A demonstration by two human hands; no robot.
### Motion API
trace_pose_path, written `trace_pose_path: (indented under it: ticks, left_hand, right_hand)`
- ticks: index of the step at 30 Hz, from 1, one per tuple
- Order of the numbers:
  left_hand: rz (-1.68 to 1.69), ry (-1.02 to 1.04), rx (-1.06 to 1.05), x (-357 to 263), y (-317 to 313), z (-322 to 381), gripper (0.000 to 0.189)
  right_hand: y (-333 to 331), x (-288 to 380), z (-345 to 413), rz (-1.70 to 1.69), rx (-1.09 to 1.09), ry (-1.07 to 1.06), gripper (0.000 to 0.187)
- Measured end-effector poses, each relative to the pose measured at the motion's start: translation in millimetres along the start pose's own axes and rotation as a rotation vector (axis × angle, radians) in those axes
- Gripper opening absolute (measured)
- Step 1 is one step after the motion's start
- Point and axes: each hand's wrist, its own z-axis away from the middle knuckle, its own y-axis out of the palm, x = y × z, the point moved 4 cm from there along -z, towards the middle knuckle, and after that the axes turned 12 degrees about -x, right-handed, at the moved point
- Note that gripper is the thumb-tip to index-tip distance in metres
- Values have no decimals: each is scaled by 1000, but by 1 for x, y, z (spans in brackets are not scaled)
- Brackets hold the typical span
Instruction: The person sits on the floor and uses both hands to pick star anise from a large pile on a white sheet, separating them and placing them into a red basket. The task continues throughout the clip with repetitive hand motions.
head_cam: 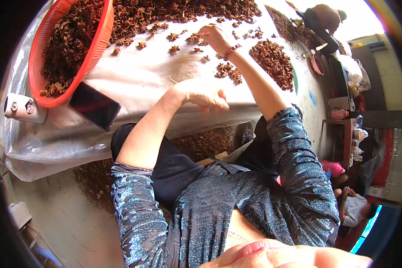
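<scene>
My right hand point(217, 37) reaches over the pale table sheet point(137, 70), a beaded bracelet on its wrist. Its fingertips meet a star anise pod point(194, 37); whether they grip it is unclear. Closer to me, my left hand point(207, 97) hangs at the table's front edge with bent fingers pointing down and its palm hidden. Loose star anise pods point(174, 49) lie scattered beyond it. A small cluster of pods point(228, 72) sits below my right wrist. The large star anise heap point(187, 8) covers the far side, and a rounded pile point(271, 63) stands to the right.
A red plastic basket point(102, 50) full of star anise leans at the left, beside a smartphone point(95, 105) and a white cup point(25, 108). Brown plant debris point(204, 142) covers floor under the table. One person point(321, 23) bends at upper right; another point(353, 207) sits lower right.
</scene>
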Motion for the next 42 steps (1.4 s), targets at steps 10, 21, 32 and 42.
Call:
trace_pose_path:
  ticks: [10, 21, 32, 42]
  left_hand:
    - [-128, 13, -1146, 40, -58, -21, 20]
    - [245, 75, -1052, 45, -48, -36, 18]
    - [-341, 154, -1217, 63, -40, -36, 68]
    - [-759, 88, -1107, 39, -46, -29, 29]
  right_hand:
    - [-28, -7, 17, -569, 183, 317, 24]
    - [-62, 39, 64, -531, -27, 86, 11]
    - [-127, 82, 74, -668, 627, -127, 14]
    - [4, 5, 10, -39, -113, -346, 20]
